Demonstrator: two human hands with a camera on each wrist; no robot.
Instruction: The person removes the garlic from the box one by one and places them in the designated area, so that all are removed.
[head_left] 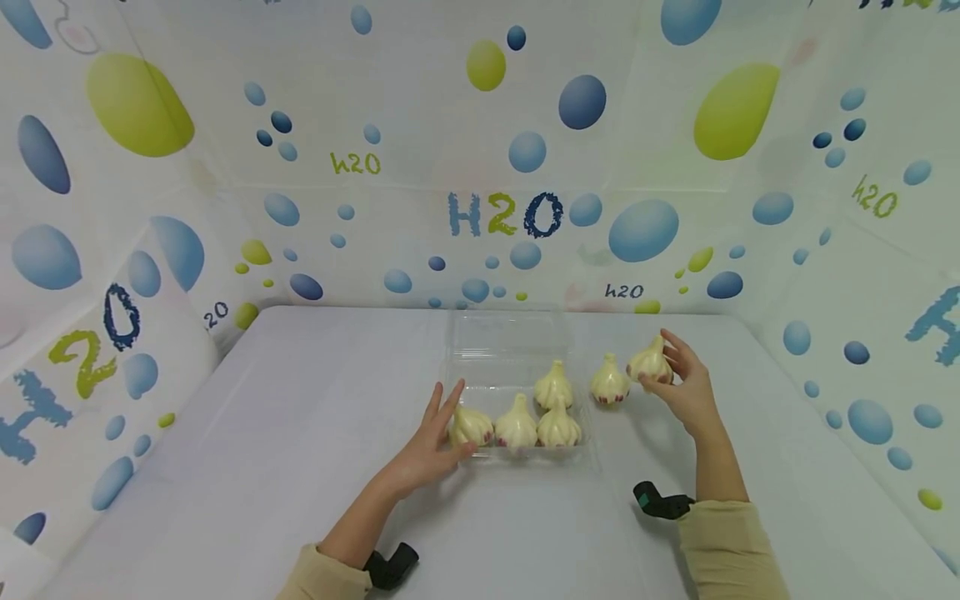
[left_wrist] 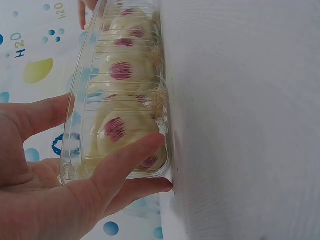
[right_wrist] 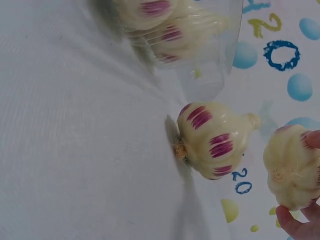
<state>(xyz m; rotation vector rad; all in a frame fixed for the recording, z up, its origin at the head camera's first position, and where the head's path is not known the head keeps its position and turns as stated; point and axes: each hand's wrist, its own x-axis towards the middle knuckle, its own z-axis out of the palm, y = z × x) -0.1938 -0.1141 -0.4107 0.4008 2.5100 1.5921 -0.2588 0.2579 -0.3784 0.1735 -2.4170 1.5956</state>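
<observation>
A clear plastic clamshell box (head_left: 461,375) lies with its lid raised at the back. Several garlic bulbs (head_left: 516,425) with purple streaks sit in its tray. My left hand (head_left: 427,450) holds the box's left end, thumb along the front wall (left_wrist: 135,150) and other fingers spread at the end and rim. To the right of the box, my right hand (head_left: 692,396) pinches a garlic bulb (head_left: 649,363) between thumb and fingers, raised off the table with its stem up. Another garlic bulb (right_wrist: 215,140) stands upright on the table between that hand and the box.
A white table (head_left: 247,467) carries everything. Behind and at both sides hang white sheets printed with blue and green drops and H2O lettering (head_left: 504,215). Black devices (head_left: 660,502) are worn at both wrists, below beige sleeves (head_left: 731,546).
</observation>
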